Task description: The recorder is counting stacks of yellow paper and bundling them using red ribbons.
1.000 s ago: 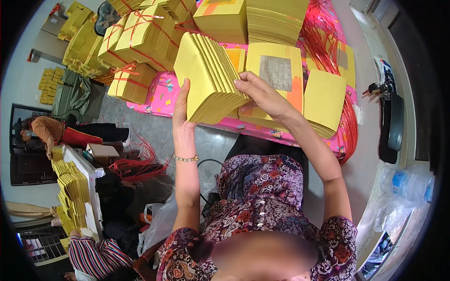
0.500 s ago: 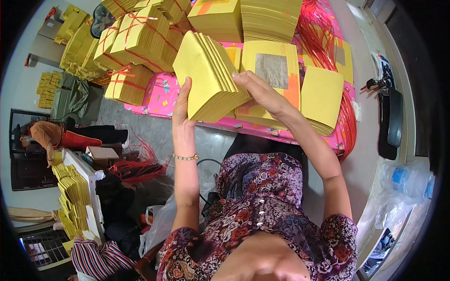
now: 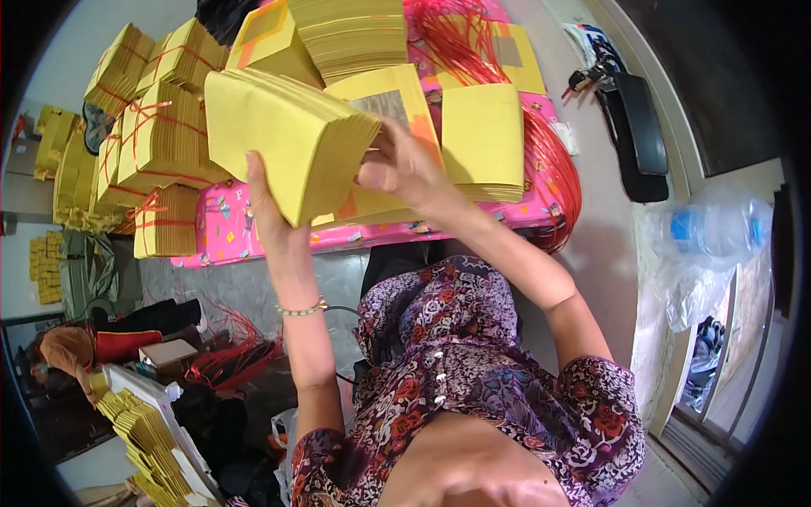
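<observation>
A thick stack of folded yellow paper (image 3: pixel 274 127) is held up at a tilt above the table, its layered edges fanned toward the right. My left hand (image 3: pixel 274 207) grips its lower part, thumb against the front face and the other fingers hidden behind. At the stack's right edge my right hand (image 3: pixel 410 169) is closed, with curled fingers against the layers and the thumb lower down. Below and behind lies a pale stack with a grey patch and orange marks (image 3: pixel 414 97). To its right sits a plain yellow paper stack (image 3: pixel 481 139).
Bundles tied with red ribbon (image 3: pixel 165 131) stand at the table's left. Loose red ribbons (image 3: pixel 553 177) hang over the right side of the pink tablecloth (image 3: pixel 224 224). A co-worker in orange (image 3: pixel 68 346) is by another table with yellow stacks (image 3: pixel 144 431). A clear plastic bottle (image 3: pixel 718 224) is at right.
My view has shifted, so the table's contents sit further left or right of before. The held stack has turned with its front face broader toward me. My right hand's fingers are more curled at its edge.
</observation>
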Demonstrator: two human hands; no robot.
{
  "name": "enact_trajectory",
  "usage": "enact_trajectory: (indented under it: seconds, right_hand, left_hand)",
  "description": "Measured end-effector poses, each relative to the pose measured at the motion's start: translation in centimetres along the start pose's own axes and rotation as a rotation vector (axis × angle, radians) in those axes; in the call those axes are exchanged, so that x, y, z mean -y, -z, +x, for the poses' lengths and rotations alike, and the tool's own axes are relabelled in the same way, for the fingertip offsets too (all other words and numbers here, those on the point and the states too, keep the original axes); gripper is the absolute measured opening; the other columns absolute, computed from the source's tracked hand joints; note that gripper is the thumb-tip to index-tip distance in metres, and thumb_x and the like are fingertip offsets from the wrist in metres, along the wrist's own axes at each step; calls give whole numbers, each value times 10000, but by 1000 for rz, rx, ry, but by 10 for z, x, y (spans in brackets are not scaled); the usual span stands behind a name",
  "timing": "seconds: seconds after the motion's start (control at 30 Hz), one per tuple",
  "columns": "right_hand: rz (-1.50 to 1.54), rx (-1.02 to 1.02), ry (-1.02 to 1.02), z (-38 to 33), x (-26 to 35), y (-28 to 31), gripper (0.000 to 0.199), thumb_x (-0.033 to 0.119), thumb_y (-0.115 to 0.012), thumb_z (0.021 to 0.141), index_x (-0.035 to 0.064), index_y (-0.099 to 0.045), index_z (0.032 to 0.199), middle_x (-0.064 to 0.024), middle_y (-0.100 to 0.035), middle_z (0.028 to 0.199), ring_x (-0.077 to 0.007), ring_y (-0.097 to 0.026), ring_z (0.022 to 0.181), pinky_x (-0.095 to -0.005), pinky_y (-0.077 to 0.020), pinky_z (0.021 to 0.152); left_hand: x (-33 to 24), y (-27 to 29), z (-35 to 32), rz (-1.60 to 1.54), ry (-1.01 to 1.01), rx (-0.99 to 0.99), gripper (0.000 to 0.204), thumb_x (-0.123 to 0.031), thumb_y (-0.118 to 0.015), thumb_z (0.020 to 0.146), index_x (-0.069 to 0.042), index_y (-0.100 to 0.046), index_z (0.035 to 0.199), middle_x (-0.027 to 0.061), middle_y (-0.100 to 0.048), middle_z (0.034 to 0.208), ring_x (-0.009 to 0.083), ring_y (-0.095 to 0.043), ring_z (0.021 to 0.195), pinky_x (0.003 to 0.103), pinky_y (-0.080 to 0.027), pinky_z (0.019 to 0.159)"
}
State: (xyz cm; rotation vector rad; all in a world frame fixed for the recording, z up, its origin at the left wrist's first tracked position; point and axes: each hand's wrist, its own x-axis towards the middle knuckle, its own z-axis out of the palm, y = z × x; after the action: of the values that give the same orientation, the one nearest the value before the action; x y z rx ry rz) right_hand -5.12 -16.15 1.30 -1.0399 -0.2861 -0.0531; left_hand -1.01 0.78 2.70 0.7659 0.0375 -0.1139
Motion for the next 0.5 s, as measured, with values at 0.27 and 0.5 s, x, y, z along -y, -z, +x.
enact_trajectory:
  seconds: [0.27, 0.5]
  right_hand:
    - [10, -364, 95, -5, 20, 1, 699, 174, -783, 713, -60, -359, 1217, -154, -554, 1091, -189, -571, 1007, -316, -488, 867]
    - [-154, -422, 37, -9, 28, 27, 784, 160, -757, 736, -67, -256, 1295, -174, -501, 1177, -224, -521, 1090, -336, -434, 937]
  left_hand:
    - [74, -51, -18, 167, -334, -46, 653, -219, -638, 877, -53, -237, 1364, 104, -426, 1291, 213, -466, 1155, 350, -413, 970]
    - [70, -40, -34, 202, -193, -78, 629, -220, -648, 868, -47, -268, 1338, 93, -433, 1274, 201, -449, 1168, 340, -389, 981]
